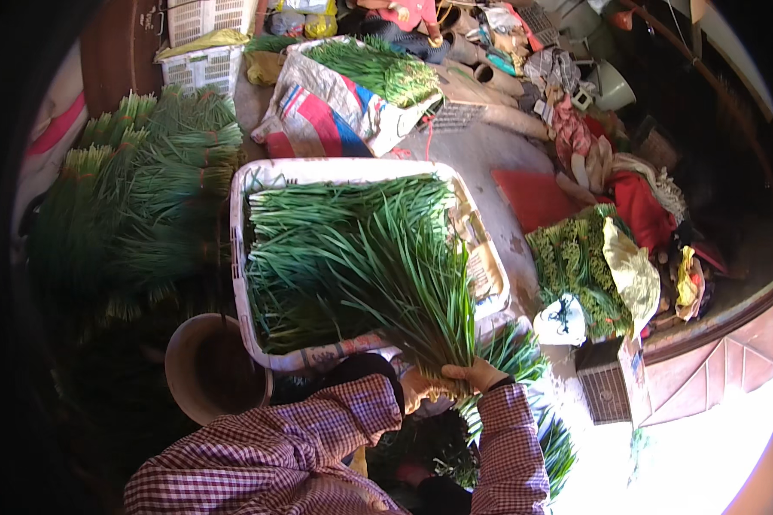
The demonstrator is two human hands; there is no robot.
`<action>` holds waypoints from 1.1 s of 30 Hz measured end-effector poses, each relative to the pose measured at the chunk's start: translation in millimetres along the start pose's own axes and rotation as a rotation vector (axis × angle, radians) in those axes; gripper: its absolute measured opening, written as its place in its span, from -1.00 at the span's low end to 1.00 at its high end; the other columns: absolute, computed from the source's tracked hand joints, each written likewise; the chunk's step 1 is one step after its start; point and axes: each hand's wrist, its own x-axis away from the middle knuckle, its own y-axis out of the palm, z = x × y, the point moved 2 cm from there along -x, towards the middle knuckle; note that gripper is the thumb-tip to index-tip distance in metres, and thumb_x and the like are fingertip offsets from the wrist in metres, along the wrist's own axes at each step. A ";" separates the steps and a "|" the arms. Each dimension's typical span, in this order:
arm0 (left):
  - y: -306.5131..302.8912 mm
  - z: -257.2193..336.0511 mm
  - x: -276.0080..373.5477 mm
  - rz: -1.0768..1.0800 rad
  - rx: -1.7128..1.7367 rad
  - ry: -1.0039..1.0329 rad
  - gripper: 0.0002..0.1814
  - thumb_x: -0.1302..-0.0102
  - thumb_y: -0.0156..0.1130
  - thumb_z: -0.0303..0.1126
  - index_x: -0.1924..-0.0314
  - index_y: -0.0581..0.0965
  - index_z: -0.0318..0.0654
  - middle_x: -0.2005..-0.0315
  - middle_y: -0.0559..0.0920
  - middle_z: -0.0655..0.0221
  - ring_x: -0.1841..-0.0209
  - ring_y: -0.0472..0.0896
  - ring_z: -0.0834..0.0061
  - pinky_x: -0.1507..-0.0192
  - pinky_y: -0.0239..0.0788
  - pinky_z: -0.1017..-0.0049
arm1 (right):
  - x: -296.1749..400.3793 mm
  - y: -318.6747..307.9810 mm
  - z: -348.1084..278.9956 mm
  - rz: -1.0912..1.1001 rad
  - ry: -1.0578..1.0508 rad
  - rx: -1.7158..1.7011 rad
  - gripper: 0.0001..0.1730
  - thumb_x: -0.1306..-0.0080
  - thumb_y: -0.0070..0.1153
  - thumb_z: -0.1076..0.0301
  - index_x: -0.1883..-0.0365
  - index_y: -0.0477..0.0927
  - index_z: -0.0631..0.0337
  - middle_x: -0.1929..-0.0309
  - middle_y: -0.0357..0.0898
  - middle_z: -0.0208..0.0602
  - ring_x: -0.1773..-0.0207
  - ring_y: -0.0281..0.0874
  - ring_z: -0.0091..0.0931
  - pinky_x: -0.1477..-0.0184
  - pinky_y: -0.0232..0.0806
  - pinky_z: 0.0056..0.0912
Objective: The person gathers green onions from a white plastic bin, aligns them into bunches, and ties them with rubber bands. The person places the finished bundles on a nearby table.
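A large bunch of garlic chives (pixel 425 302) is gripped near its stem end by both hands. My left hand (pixel 417 388) is around the stems from the left, its fingers partly hidden. From the right, my right hand (pixel 477 373) closes on the same stems, thumb across them. The long leaves fan up and left over a white plastic crate (pixel 354 167). Inside the crate lie chives (pixel 290 257) in layers, many with their pale ends at the left. Loose chives (pixel 518 354) lie just right of my right hand.
A bucket (pixel 183 380) stands left of the crate's near corner. Tied bundles (pixel 174 174) are piled at the left. Beyond the crate is a woven sack (pixel 322 116) with greens; a person (pixel 412 16) sits behind it. Budded stalks (pixel 567 257) lie at the right, near a carton (pixel 609 380).
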 end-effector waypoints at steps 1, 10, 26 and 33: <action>2.4 -1.6 -0.1 -0.005 -0.006 -0.002 -0.65 -0.02 0.38 -0.23 0.22 0.55 -0.23 0.32 0.62 0.35 0.36 0.57 0.49 0.37 0.38 0.47 | 0.4 -7.4 1.7 0.003 0.001 0.029 -0.44 -0.09 0.28 0.24 -0.04 0.45 0.26 0.15 0.58 -0.33 0.20 0.54 -0.45 0.11 0.37 -0.41; -1.6 8.0 -3.5 0.004 -0.024 -0.018 -0.67 -0.03 0.38 -0.24 0.23 0.55 -0.22 0.34 0.62 0.35 0.39 0.56 0.50 0.39 0.37 0.48 | -6.7 -13.1 -3.3 -0.136 0.138 0.003 -0.65 -0.15 0.21 0.23 0.15 0.55 0.22 0.39 0.59 -0.40 0.43 0.50 -0.54 0.38 0.33 -0.47; -3.4 7.2 -0.2 0.010 -0.099 -0.040 -0.69 -0.03 0.37 -0.24 0.26 0.55 -0.21 0.38 0.61 0.37 0.44 0.55 0.52 0.44 0.35 0.50 | -13.8 -24.6 -2.0 -0.141 0.069 0.274 -0.72 -0.07 0.23 0.19 0.33 0.55 0.18 0.54 0.55 -0.38 0.54 0.44 -0.55 0.49 0.24 -0.48; -3.7 -5.2 -0.1 0.015 -0.201 -0.037 -0.70 -0.04 0.37 -0.24 0.27 0.55 -0.20 0.40 0.61 0.37 0.46 0.55 0.52 0.47 0.34 0.51 | -2.7 -6.2 6.4 -0.063 -0.181 0.083 -0.60 -0.06 0.29 0.27 0.14 0.51 0.20 0.45 0.55 -0.40 0.53 0.43 -0.58 0.52 0.30 -0.50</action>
